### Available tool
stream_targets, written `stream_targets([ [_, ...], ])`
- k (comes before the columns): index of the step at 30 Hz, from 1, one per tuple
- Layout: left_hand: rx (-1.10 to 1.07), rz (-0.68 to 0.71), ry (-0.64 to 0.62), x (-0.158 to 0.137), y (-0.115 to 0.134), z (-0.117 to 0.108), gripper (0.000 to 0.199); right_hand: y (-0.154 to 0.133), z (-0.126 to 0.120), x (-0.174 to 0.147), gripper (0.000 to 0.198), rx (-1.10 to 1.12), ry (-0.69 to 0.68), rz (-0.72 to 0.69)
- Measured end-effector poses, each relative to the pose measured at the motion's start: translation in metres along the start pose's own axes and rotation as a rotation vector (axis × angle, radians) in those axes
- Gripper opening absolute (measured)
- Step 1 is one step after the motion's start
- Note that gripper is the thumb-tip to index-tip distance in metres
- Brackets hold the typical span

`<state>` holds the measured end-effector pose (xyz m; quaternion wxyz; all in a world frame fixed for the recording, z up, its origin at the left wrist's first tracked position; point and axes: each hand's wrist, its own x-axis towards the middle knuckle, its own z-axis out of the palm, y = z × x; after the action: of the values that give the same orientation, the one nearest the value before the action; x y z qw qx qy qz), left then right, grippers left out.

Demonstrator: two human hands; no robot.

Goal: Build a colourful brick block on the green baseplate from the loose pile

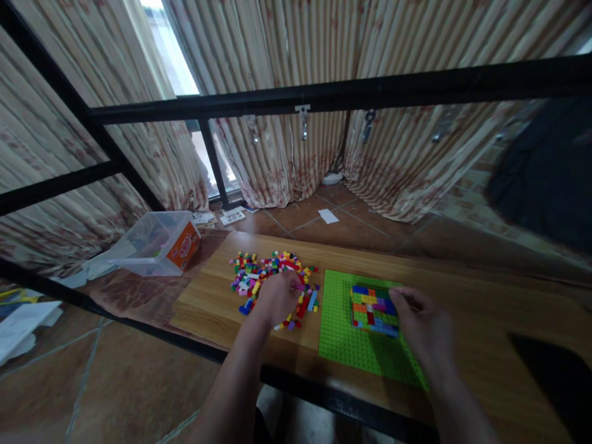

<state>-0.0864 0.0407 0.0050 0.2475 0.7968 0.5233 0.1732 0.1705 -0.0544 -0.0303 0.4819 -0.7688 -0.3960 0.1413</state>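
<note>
One left hand seemingly pinching one pink brick; one right hand, grip unclear, at one stack

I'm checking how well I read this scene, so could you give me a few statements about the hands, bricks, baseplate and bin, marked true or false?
1. The left hand is at the loose bricks. True.
2. The green baseplate lies on the floor. False: the green baseplate lies on the wooden table.
3. The right hand is at the right side of the brick build. True.
4. The brick build is all one colour. False: it mixes several colours.
5. The clear plastic bin, with an orange label, is left of the table. True.
</note>
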Motion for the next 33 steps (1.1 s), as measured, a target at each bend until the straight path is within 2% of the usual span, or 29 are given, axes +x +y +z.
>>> stream_targets([
  [2, -0.142, 0.067, 0.011, 0.000, 0.010, 0.012, 0.008, -0.009, 0.003, -0.006, 0.034, 0.123, -0.034, -0.060],
  [6, -0.339, 0.220, -0.021, -0.002, 0.035, 0.036, 0.006, -0.021, 0.010, -0.017, 0.030, 0.255, -0.260, -0.209],
  [9, -0.405, 0.273, -0.033, -0.005, 0.052, 0.049, 0.006, -0.023, 0.011, -0.019, 0.027, 0.239, -0.367, -0.278],
  [13, -0.471, 0.314, -0.031, -0.007, 0.068, 0.060, 0.006, -0.021, 0.008, -0.017, 0.023, 0.230, -0.433, -0.287],
  [17, -0.509, 0.297, -0.022, -0.006, 0.076, 0.068, 0.005, -0.017, -0.002, -0.013, 0.022, 0.230, -0.433, -0.257],
  [20, -0.526, 0.210, -0.039, -0.007, 0.081, 0.072, 0.008, -0.007, -0.015, -0.006, 0.023, 0.201, -0.336, -0.200],
  [24, -0.552, 0.125, -0.207, -0.010, 0.085, 0.075, 0.020, 0.009, -0.028, 0.006, 0.021, 0.235, -0.183, -0.159],
  [29, -0.592, 0.090, -0.402, -0.015, 0.087, 0.078, 0.041, 0.012, -0.023, 0.006, 0.018, 0.176, -0.251, -0.179],
  [33, -0.585, 0.081, -0.462, -0.016, 0.088, 0.077, 0.051, 0.009, -0.014, 0.003, 0.015, 0.103, -0.279, -0.176],
])
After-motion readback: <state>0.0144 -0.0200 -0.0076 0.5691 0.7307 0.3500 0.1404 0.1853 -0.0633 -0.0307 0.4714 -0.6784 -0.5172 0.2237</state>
